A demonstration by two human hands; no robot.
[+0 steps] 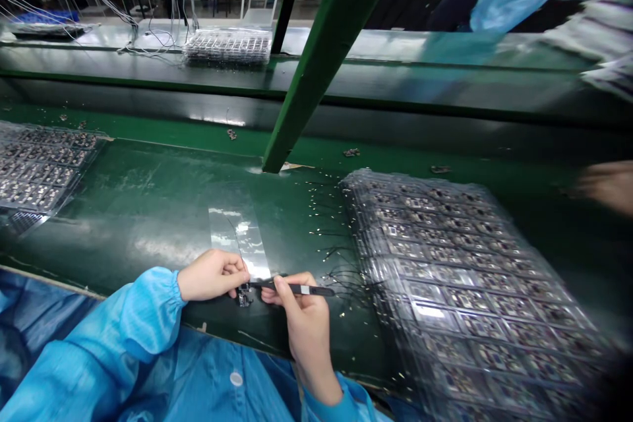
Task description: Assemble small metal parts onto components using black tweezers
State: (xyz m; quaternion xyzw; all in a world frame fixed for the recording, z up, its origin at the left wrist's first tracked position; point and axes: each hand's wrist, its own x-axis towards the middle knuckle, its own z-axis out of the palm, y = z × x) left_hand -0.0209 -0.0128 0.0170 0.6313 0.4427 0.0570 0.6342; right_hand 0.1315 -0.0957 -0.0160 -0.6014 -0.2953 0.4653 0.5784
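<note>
My left hand (215,273) is closed in a pinch over the bench, a thin black wire (236,235) running up from its fingertips. Just below those fingertips is a small electronic board (243,297), partly covered; whether the fingers also touch it I cannot tell. Black tweezers (314,290) are gripped in my right hand (302,316), their tips pointing left at the top of the board. Under and beyond my hands lies a clear plastic sheet (237,231). Several loose black wires (341,273) with shiny ends lie to the right of my right hand.
A tall stack of clear trays (475,283) full of small boards stands on the right. More filled trays (39,168) lie at the left. A green post (326,59) slants up from the bench. A blurred hand (610,186) of another person appears at the right edge.
</note>
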